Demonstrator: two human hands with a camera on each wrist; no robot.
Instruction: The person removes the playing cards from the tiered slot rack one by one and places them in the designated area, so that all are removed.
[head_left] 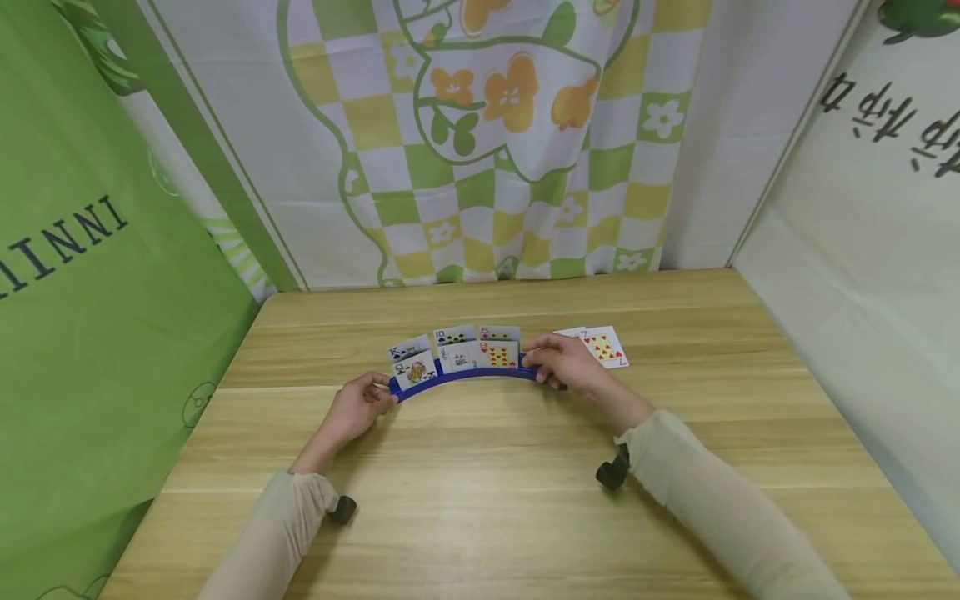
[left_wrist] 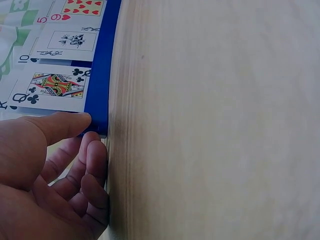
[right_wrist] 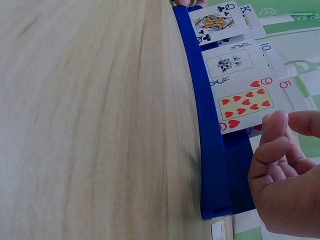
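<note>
A curved blue playing card holder (head_left: 468, 375) carries two rows of upright cards. Its front row shows a queen of clubs (left_wrist: 59, 88), a joker (right_wrist: 230, 65) and a nine of hearts (right_wrist: 246, 105); a king (head_left: 408, 346), a ten (head_left: 454, 335) and a five (head_left: 499, 333) stand behind. My left hand (head_left: 358, 408) pinches the holder's left end, thumb on top. At the right end, my right hand (head_left: 566, 362) has curled fingers, with fingertips right at the edge of the nine and five. I cannot tell whether they pinch a card.
A seven of hearts (head_left: 602, 347) lies face up on the wooden table (head_left: 480, 492), right of the holder, overlapping another card partly hidden by my right hand. A patterned curtain (head_left: 517, 200) hangs behind the table, with a green cloth (head_left: 112, 333) on the left.
</note>
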